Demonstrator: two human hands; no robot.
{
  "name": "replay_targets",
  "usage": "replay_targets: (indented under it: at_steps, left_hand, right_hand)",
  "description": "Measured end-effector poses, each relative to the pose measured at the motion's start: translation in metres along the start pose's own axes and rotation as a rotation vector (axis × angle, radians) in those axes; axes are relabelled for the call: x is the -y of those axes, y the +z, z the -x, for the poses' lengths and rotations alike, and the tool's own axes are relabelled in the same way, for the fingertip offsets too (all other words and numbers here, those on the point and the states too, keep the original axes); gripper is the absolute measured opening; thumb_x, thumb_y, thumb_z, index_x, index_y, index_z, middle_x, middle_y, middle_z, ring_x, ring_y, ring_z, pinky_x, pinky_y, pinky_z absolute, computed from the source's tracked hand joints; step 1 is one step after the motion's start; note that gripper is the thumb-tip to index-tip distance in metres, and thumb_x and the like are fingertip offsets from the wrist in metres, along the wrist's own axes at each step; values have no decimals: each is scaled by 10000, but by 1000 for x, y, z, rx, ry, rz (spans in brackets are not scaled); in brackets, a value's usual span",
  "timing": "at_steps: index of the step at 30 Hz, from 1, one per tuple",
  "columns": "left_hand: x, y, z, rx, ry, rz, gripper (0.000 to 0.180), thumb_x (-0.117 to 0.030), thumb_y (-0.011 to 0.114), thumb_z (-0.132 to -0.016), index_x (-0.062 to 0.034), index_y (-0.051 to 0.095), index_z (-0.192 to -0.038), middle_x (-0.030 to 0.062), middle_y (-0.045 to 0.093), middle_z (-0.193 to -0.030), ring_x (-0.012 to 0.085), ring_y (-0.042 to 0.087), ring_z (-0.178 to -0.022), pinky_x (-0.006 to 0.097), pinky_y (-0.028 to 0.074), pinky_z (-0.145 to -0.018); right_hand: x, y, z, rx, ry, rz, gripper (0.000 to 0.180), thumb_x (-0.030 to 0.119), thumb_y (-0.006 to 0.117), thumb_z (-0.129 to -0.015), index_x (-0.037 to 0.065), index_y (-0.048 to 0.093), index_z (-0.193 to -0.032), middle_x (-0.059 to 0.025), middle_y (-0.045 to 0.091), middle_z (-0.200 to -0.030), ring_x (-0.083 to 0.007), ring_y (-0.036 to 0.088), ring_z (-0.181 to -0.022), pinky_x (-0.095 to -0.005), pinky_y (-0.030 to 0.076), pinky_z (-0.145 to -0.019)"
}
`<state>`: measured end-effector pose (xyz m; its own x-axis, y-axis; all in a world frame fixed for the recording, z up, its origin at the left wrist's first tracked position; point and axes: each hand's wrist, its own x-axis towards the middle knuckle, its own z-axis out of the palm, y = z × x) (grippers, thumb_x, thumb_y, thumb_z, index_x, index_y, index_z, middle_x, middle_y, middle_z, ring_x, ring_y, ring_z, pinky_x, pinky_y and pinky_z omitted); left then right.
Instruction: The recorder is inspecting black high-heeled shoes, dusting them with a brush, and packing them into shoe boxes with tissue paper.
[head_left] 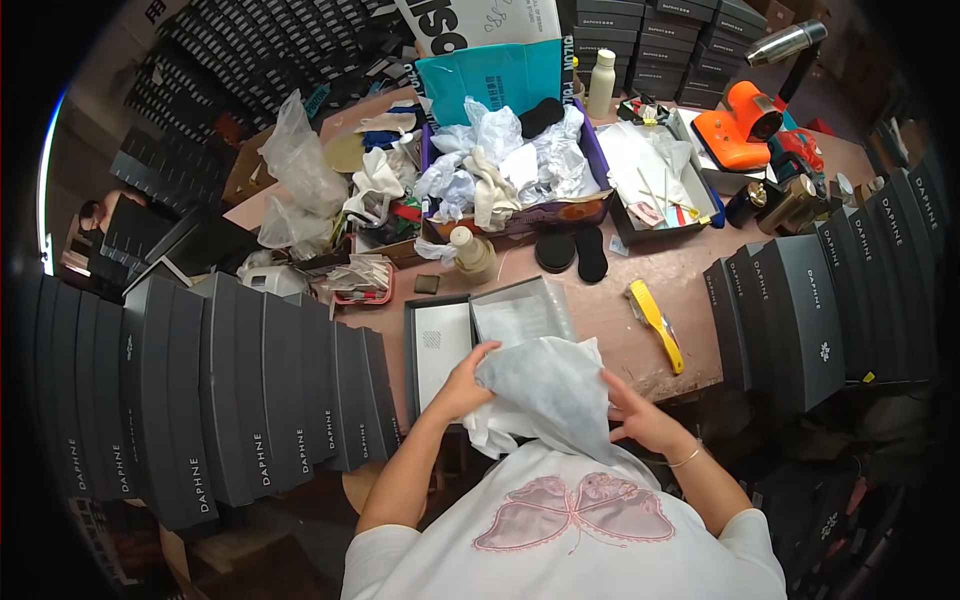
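A purple box (597, 158) on the far side holds crumpled white paper (495, 130). A flat dark grey box with a white inside (432, 368) lies open on the near left. The pink table (610, 310) has a yellow-handled brush (655, 325) on the right. Dark grey boxes (240, 385) stand on both sides. The soft white wrapped bundle (548, 385) is between the hands. The left hand (464, 388) is half curled at its left edge; I cannot tell how tightly it grips. The right hand (648, 420), fingers spread, is at its right edge.
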<state>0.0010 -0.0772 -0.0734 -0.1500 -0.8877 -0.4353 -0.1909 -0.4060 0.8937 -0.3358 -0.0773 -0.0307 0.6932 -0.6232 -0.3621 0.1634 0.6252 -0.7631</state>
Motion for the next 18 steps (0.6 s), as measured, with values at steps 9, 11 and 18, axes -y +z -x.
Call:
replay_targets:
  at_steps: [9,11,18]
  left_hand:
    - [55,81,-94,-519,23,360,750,-199,591,-908,-37,127,-1474,157,334,-1429,266,394,-1275,367,345,-1044]
    - [78,104,-106,-403,34,487,697,-260,585,-918,2,212,-1446,172,328,-1442,281,377,-1295,362,326,-1056]
    - [114,120,-126,-677,-43,-176,806,-380,708,-790,115,351,-1317,303,473,-1281,395,470,-1206,406,362,-1029]
  right_hand:
    - [-66,10,-137,-465,-337,1335,579,172,645,-828,22,423,-1341,-271,443,-1320,-420,499,-1114,-442,409,-968]
    - [-64,18,-133,-328,-350,1392,482,162,631,-843,3,485,-1274,-264,501,-1267,-432,522,-1091,-452,437,-937]
    - [-98,-66,-65,-477,40,827,358,345,541,-938,18,632,-1052,-132,651,-1004,-246,638,-825,-366,506,-661]
